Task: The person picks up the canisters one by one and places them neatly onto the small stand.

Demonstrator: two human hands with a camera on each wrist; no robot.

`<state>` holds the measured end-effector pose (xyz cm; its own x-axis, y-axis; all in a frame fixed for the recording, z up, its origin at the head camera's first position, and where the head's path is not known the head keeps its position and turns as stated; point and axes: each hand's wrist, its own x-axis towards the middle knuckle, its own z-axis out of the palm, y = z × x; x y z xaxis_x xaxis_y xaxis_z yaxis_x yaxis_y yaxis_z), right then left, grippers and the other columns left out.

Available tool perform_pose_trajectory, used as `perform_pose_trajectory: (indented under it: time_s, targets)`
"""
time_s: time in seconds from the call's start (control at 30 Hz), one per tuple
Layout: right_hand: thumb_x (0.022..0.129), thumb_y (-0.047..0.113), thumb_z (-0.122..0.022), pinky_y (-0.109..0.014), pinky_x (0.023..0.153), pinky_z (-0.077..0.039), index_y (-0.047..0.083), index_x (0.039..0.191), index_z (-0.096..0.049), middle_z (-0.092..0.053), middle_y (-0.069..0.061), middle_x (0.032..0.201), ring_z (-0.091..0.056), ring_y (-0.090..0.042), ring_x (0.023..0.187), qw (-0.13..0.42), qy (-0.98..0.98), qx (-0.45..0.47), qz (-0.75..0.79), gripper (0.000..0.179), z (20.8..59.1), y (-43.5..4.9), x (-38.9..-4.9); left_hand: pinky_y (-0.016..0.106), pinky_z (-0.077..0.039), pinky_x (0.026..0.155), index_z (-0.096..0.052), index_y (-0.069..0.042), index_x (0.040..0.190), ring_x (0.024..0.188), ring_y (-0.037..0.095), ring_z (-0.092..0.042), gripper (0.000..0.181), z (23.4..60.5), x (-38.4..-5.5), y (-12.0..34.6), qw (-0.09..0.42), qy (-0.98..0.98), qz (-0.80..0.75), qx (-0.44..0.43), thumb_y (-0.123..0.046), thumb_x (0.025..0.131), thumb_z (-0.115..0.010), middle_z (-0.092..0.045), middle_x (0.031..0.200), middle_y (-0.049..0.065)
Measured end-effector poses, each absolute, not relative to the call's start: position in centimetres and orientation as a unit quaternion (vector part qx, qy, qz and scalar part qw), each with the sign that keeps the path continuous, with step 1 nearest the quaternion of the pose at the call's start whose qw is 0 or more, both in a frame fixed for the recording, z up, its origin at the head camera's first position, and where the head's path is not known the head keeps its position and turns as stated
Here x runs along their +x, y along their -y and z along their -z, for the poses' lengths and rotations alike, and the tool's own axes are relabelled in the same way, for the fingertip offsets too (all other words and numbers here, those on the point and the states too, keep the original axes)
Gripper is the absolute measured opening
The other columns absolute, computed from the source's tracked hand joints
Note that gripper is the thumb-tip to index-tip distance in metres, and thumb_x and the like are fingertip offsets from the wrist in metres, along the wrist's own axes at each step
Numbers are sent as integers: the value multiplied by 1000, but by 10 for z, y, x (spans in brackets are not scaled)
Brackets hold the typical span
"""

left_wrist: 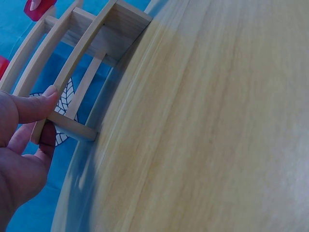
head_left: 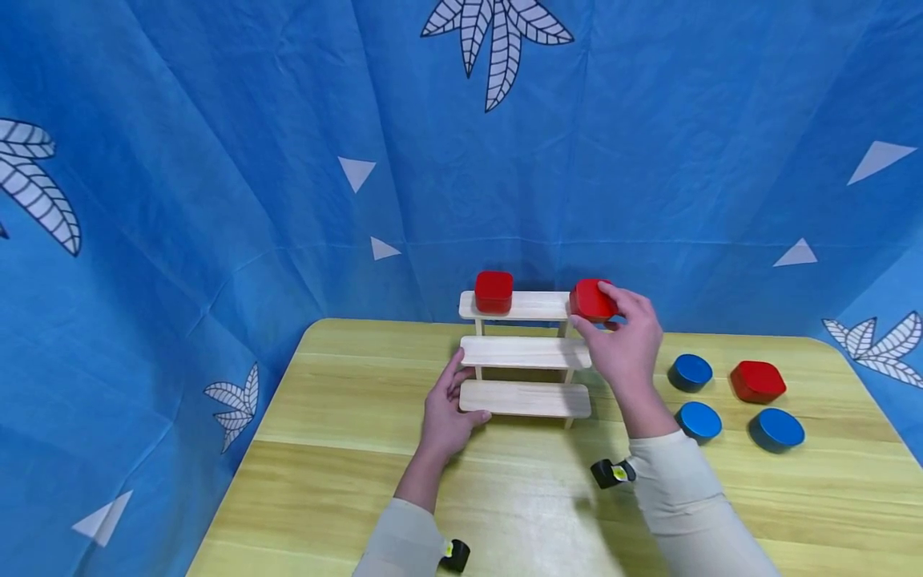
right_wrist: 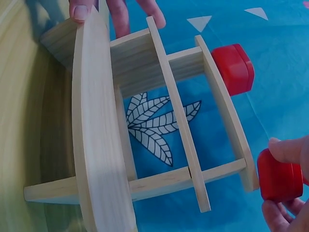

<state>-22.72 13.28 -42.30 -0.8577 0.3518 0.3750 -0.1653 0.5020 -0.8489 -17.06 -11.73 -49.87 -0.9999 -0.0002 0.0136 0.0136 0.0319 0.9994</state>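
Note:
A small three-step wooden rack [head_left: 526,353] stands on the table near the blue cloth. My left hand [head_left: 447,413] grips its left end, and in the left wrist view the thumb [left_wrist: 41,104] and fingers pinch the end of the lowest shelf [left_wrist: 72,72]. With thumb and fingertips, my right hand [head_left: 627,336] holds a red rounded-square block [head_left: 591,300] at the right end of the top shelf [head_left: 537,305]. In the right wrist view this block [right_wrist: 277,176] is right at the shelf's end. Another red block [head_left: 493,292] sits on the top shelf's left end.
Right of the rack on the table [head_left: 346,481] lie a red block [head_left: 757,381] and several blue round pieces, among them one at the back [head_left: 691,373] and one at the right [head_left: 776,429]. A blue patterned cloth [head_left: 461,160] hangs behind the table.

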Motion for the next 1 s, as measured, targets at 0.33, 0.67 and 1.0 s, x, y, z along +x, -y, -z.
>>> perform_pose_trajectory:
  time_s: [0.33,0.67,1.0]
  targets:
    - [76,12,-89,-48,83,-57,9,132,-66,-57,-15,129,-52,-29,118,282,828,-30,-484,61,424,-125,-231,35,-53,92,-35,-20,157,125,35,-50,111,493,-167,116,5,722,692,-2,31,66,-72,-52,139,17]
    - [77,16,-88,-52,85,-56,10,135,-65,-55,-15,130,-51,-31,119,264,834,-27,-484,62,419,-118,-234,36,-54,92,-36,-19,157,126,36,-50,109,490,-166,116,5,723,691,-2,31,67,-72,-52,139,18]
    - [76,14,-89,-48,82,-57,9,133,-66,-56,-17,127,-51,-32,116,267,842,-24,-469,61,419,-113,-237,36,-54,90,-35,-28,156,126,32,-51,116,520,-178,120,5,712,702,-1,31,64,-75,-53,140,13]
